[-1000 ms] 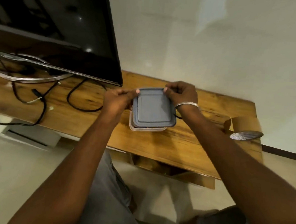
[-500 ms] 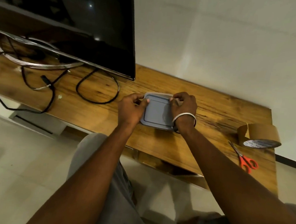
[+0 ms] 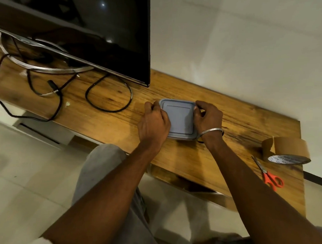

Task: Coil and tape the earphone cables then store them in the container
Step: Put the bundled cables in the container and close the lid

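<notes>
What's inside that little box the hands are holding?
Nothing inside shows. The grey lid sits on top of the container and covers it all, with the left hand and right hand gripping its sides. What is stored in there cannot be seen.

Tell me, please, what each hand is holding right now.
Left hand: grips the container at its left edge.
Right hand: grips the container at its right edge.

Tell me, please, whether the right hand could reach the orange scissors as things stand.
Probably yes. The right hand grips the container lid and would have to let go, but the scissors lie on its own side, with bare table between; the tape roll sits farther back.
</notes>
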